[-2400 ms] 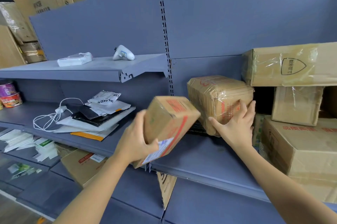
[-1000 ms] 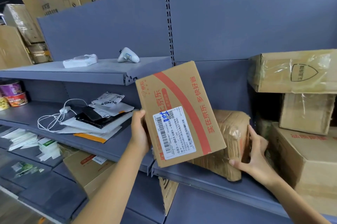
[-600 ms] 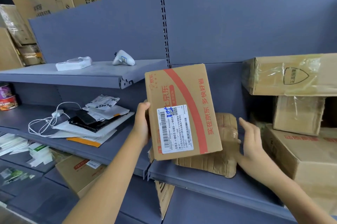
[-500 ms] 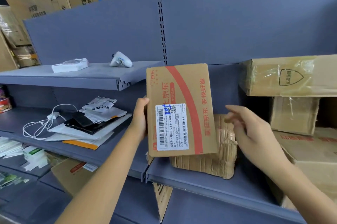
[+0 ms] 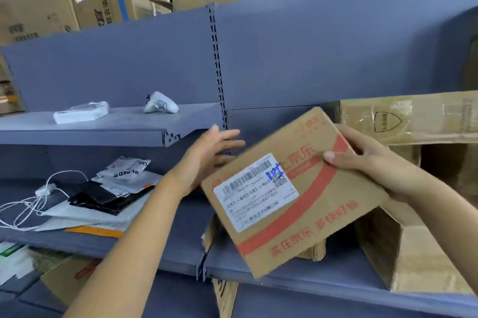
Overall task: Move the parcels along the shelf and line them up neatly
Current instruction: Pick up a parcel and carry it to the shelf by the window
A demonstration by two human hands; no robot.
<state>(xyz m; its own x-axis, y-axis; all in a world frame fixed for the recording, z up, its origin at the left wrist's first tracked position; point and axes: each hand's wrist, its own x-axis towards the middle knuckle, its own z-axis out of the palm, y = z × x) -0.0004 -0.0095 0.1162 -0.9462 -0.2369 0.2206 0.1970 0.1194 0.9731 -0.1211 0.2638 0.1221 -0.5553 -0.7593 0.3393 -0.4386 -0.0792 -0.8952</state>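
Transferred from the left hand (image 5: 209, 154), now released with fingers straight, the labelled parcel (image 5: 292, 188) is gripped by the right hand (image 5: 375, 162), tilted above the shelf (image 5: 297, 284); it is best squared, then set flush beside the stacked boxes (image 5: 413, 253).

1 white scanner (image 5: 161, 103) — white cable (image 5: 45, 189) lower left.

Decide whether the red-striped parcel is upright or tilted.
Tilted: the red-striped parcel, gripped by the right hand, sits askew, its shipping label slanting up to the right.
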